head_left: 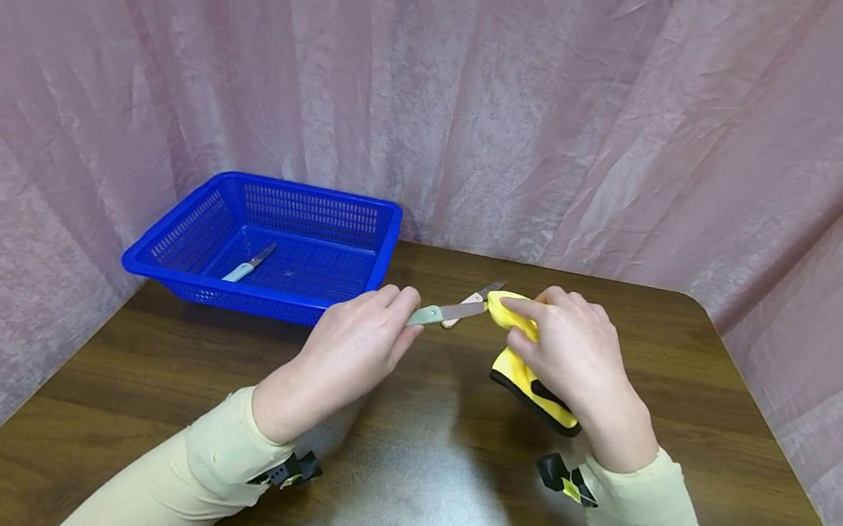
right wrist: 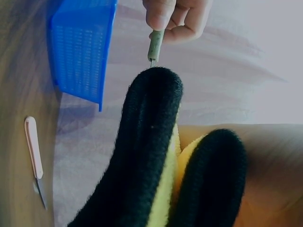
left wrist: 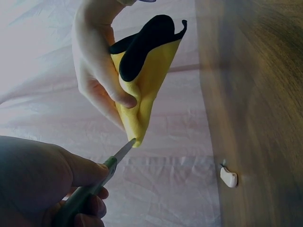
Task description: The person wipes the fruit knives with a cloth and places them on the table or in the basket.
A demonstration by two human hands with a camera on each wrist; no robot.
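My left hand [head_left: 356, 347] grips the green handle of a small knife [head_left: 426, 315], its blade pointing right. In my right hand [head_left: 575, 367] is a yellow cloth with black edging [head_left: 524, 378], pinched between thumb and fingers. The cloth's folded end meets the blade tip, as the left wrist view shows with the blade [left wrist: 125, 151] running up to the yellow fabric [left wrist: 137, 124]. Behind the held knife, a pink-handled knife [head_left: 472, 300] lies on the table, partly covered by the blade in the head view.
A blue plastic basket [head_left: 256, 299] stands at the back left of the wooden table [head_left: 177, 392]. Inside it lies a knife with a pale blue handle [head_left: 242, 270]. Pink curtains [head_left: 465, 108] hang behind the table and along its sides.
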